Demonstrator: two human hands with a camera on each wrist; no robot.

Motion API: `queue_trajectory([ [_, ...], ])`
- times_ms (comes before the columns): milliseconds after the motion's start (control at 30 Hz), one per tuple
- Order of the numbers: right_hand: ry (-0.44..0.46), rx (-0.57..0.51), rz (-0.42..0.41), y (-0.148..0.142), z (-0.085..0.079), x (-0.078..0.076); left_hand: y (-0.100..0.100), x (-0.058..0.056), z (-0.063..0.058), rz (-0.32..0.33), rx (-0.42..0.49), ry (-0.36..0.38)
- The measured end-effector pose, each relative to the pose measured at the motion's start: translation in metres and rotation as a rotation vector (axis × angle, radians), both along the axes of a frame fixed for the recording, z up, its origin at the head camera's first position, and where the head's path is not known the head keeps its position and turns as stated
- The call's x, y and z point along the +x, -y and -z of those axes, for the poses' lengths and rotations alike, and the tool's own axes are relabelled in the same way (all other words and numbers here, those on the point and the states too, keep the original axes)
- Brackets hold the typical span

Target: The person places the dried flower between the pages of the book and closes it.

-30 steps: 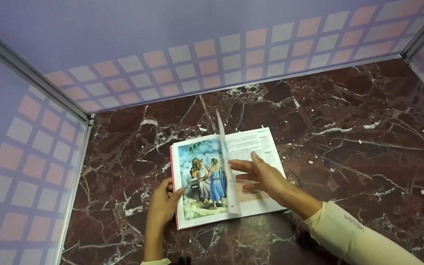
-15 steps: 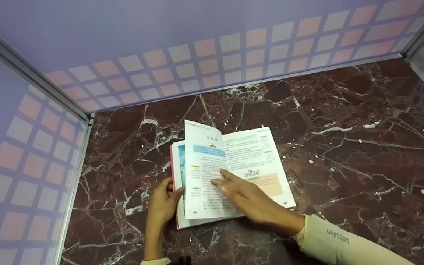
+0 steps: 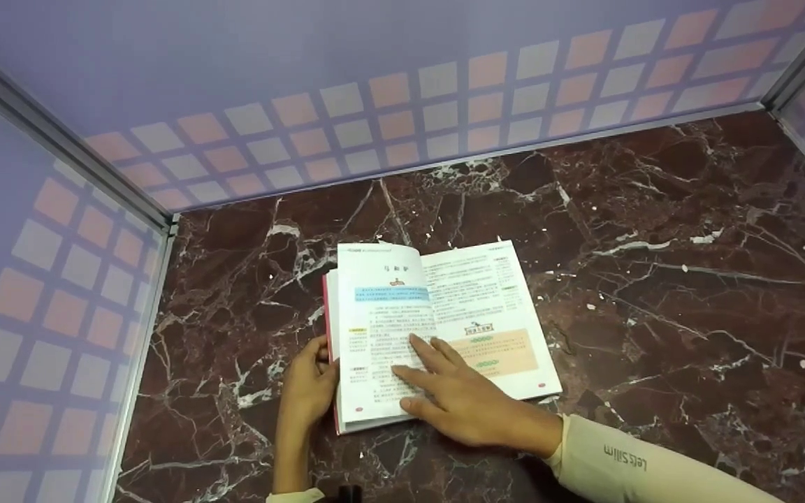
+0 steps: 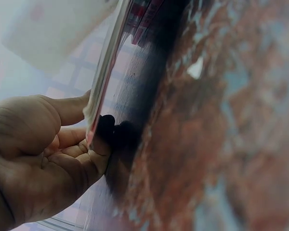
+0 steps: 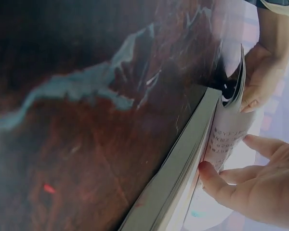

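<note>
An open book point(image 3: 472, 279) with a red cover lies on the table in the head view. Printed text fills both pages, with a blue band at the top left and an orange box on the right page. My left hand point(image 3: 307, 384) grips the book's left edge; in the left wrist view the thumb is on the page side and the curled fingers are beneath the cover point(image 4: 100, 91). Across the lower left page point(image 3: 385, 314), near the spine, my right hand point(image 3: 458, 402) rests with fingers spread. The right wrist view shows its fingers point(image 5: 216, 185) against the pages.
The dark red marbled table point(image 3: 654, 314) carries small white specks right of the book. Purple panels with pink and white squares point(image 3: 486, 108) wall the back and sides. A small black object point(image 3: 350, 494) shows at the bottom edge of the head view.
A page that stood upright has turned over to the left and covers the colour picture. My right hand followed it leftward and down onto the page. The left hand stays at the edge.
</note>
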State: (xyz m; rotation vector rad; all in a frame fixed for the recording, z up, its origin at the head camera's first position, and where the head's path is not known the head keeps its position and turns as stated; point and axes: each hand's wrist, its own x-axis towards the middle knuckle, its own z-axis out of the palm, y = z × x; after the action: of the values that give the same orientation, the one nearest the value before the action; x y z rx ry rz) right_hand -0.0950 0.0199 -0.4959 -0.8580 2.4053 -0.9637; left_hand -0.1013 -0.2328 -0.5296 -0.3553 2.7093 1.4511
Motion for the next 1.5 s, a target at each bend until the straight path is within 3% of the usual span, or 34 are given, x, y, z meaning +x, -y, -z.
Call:
queue_trajectory([
  [167, -0.1, 0.127, -0.064, 0.006, 0.002, 0.005, 0.001, 0.001, -0.001, 0.019, -0.017, 0.001],
  [333, -0.124, 0.212, -0.078, 0.009, 0.003, 0.008, 0.002, 0.003, -0.004, 0.036, -0.036, -0.014],
  [500, -0.129, 0.243, -0.089, 0.01, 0.003, 0.009, 0.001, 0.003, -0.004, 0.008, -0.018, -0.01],
  [700, -0.132, 0.248, -0.094, 0.01, 0.003, 0.008, 0.001, 0.001, -0.001, 0.01, 0.041, -0.009],
  [1000, -0.126, 0.223, -0.091, 0.009, 0.005, 0.008, 0.001, 0.0, -0.002, 0.004, 0.027, 0.024],
  [1500, -0.264, 0.108, -0.041, -0.008, 0.0, -0.001, 0.001, 0.001, -0.003, 0.028, 0.043, 0.0],
])
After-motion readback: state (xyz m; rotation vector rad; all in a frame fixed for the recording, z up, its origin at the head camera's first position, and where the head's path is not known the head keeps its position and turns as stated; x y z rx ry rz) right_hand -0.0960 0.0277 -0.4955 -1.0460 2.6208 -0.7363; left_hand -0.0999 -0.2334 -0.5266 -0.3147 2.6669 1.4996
